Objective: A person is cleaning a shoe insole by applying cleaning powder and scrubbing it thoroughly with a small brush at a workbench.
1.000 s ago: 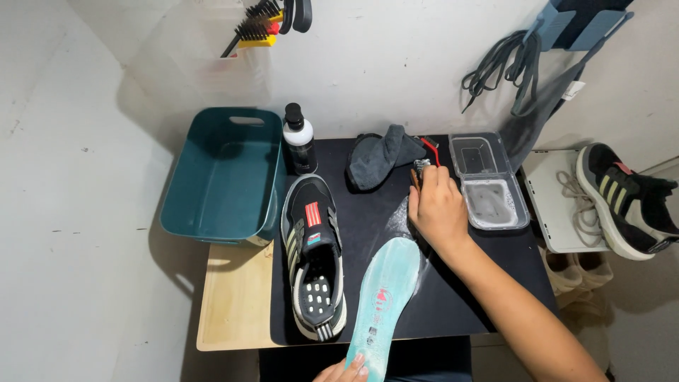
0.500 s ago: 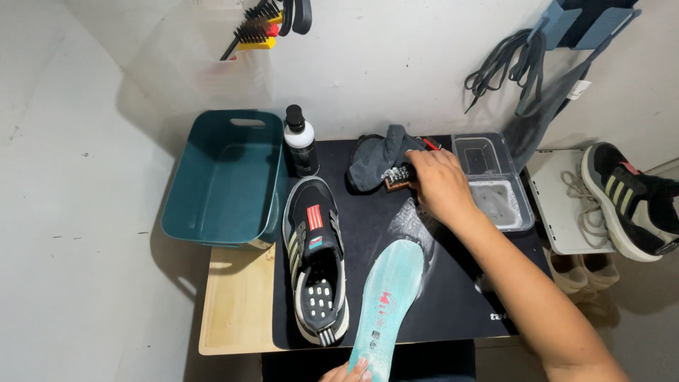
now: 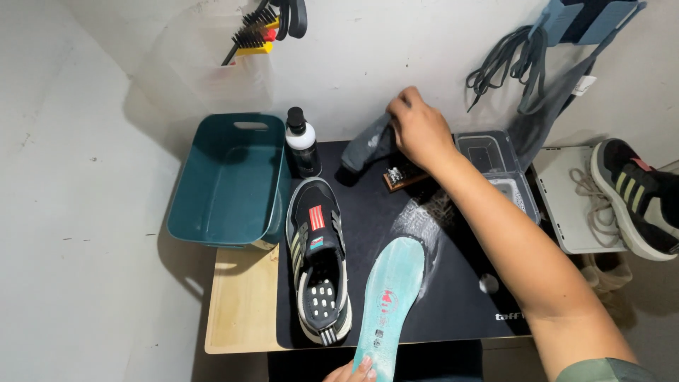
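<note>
My right hand (image 3: 419,129) is raised at the back of the black mat (image 3: 453,297), fingers closed on a dark grey cloth (image 3: 368,145) that hangs from it. A small wooden brush (image 3: 402,176) lies on the mat just below that hand. My left hand (image 3: 352,371) grips the heel end of a teal insole (image 3: 389,301) at the bottom edge; the insole lies on the mat beside a foamy smear. A black sneaker (image 3: 316,258) with striped sides sits to the insole's left.
A teal plastic tub (image 3: 228,182) stands at the left, a black bottle with a white label (image 3: 303,142) behind the sneaker. Clear plastic containers (image 3: 499,173) sit at the right. A second sneaker (image 3: 636,197) rests on a white tray. Brushes (image 3: 253,30) hang on the wall.
My right hand has moved from the mat's middle to the back, set the wooden brush down and lifted the grey cloth. The left hand and insole stayed put.
</note>
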